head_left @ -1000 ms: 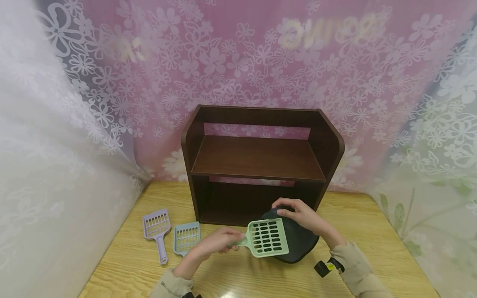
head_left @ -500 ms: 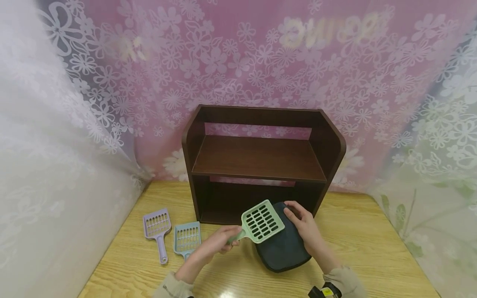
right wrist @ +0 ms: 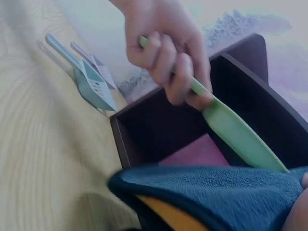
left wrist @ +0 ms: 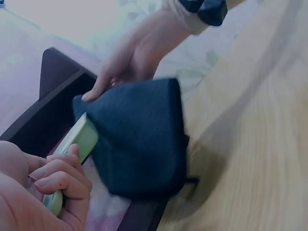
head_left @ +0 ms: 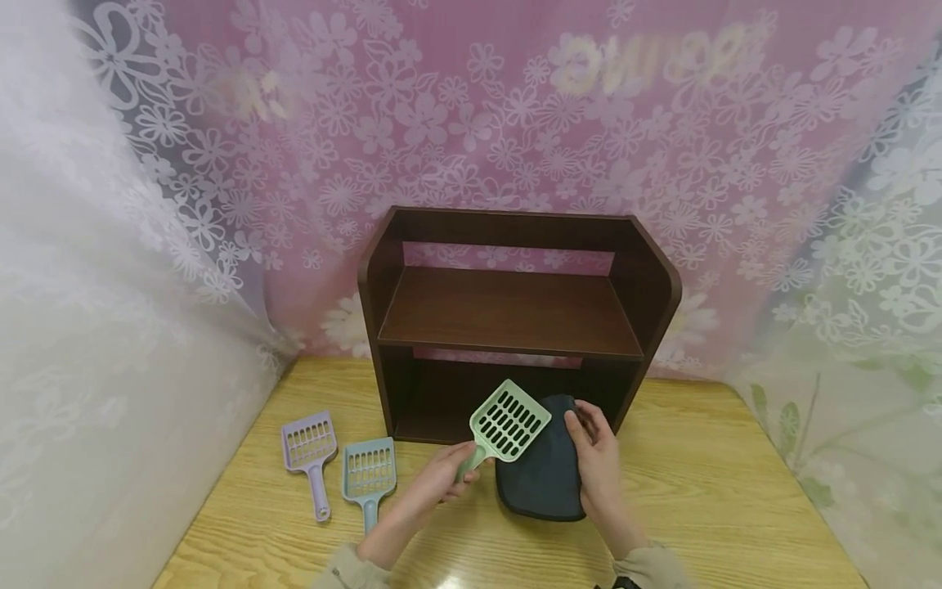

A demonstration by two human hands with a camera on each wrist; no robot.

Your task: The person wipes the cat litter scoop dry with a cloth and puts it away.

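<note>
My left hand (head_left: 441,476) grips the handle of a pale green slotted litter scoop (head_left: 480,452), its head angled up and to the right. Behind the scoop's head hangs a soft, dark blue fabric piece (head_left: 540,484) with rounded corners. My right hand (head_left: 599,466) pinches this piece along its upper right edge, thumb on the near face. A plush blue surface (right wrist: 231,190), a dark bound edge and a strip of orange show in the right wrist view. Seen from the left wrist, the near face (left wrist: 139,130) looks finely textured.
A dark brown two-tier shelf (head_left: 508,311) stands at the back of the wooden table (head_left: 692,483). On the left lie a purple litter scoop (head_left: 316,487) and a blue one (head_left: 370,494). Floral curtains (head_left: 471,106) surround the table.
The fabric piece has turned and shifted left, looking narrower now, with my right hand moving along. My left hand has swung the green scoop's head upward and slightly left.
</note>
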